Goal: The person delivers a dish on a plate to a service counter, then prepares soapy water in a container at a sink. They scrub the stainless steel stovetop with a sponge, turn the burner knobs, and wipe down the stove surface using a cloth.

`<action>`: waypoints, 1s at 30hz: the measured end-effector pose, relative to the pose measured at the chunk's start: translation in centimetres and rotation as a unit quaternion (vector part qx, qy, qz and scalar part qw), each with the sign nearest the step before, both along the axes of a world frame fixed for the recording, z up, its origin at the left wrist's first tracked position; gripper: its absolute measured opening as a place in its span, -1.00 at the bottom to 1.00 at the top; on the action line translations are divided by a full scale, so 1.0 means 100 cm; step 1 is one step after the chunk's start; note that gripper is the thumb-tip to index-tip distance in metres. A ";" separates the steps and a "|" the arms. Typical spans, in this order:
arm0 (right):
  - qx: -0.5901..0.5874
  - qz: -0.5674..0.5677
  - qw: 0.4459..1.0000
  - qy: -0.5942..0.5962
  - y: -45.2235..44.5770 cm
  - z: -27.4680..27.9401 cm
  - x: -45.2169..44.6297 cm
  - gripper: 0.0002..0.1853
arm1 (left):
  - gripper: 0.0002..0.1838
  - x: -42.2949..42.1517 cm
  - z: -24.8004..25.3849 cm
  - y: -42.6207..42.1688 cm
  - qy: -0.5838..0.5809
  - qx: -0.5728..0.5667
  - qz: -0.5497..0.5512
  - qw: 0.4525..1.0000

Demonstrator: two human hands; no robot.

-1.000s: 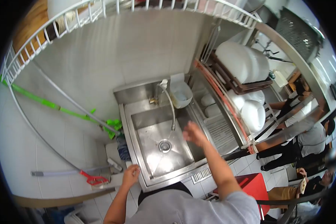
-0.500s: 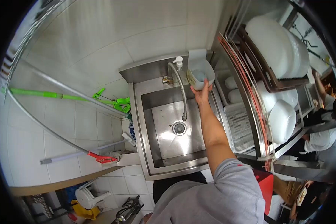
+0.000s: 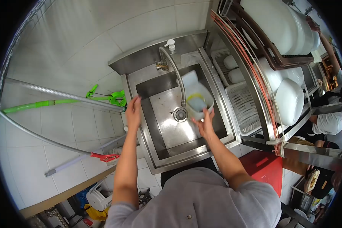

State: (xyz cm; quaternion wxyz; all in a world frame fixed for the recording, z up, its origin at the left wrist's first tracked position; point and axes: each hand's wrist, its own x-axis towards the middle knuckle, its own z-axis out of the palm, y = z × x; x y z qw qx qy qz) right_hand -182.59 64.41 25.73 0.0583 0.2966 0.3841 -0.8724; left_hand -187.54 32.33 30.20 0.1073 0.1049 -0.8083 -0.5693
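Observation:
My right hand (image 3: pixel 204 123) grips the near rim of a white plastic container with a tall back panel (image 3: pixel 206 95). The container is held tilted inside the steel sink (image 3: pixel 171 135), right of the bent faucet (image 3: pixel 173 66). Something pale blue with a yellow edge (image 3: pixel 197 102) shows in the container; blur hides what it is. Over the left rim of the sink hovers my left hand (image 3: pixel 133 112), its fingers stretched out and nothing in them.
A white soap pump (image 3: pixel 170 45) stands behind the faucet. On the right, a metal rack bears white bowls (image 3: pixel 288 102) and a perforated basket (image 3: pixel 244 108). Mop poles (image 3: pixel 64 93) lean at the left. A red box (image 3: pixel 260 167) sits at my right. Other people stand beyond the rack.
My right hand has brought the white container from the sink's back right corner down into the basin. My left hand has come into view at the left rim.

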 end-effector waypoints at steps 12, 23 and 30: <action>-0.011 0.222 0.975 0.005 0.000 -0.028 0.011 -0.12 | -0.40 -0.229 -0.070 0.046 -0.059 -0.228 -0.062 0.970; -0.051 0.259 0.964 -0.009 0.000 -0.067 0.009 -0.13 | -0.36 -0.258 -0.055 0.050 -0.223 -0.253 -0.041 0.940; -0.065 0.227 0.972 0.011 0.000 -0.060 0.007 -0.13 | -0.51 -0.267 -0.057 0.051 -0.315 0.078 0.020 0.946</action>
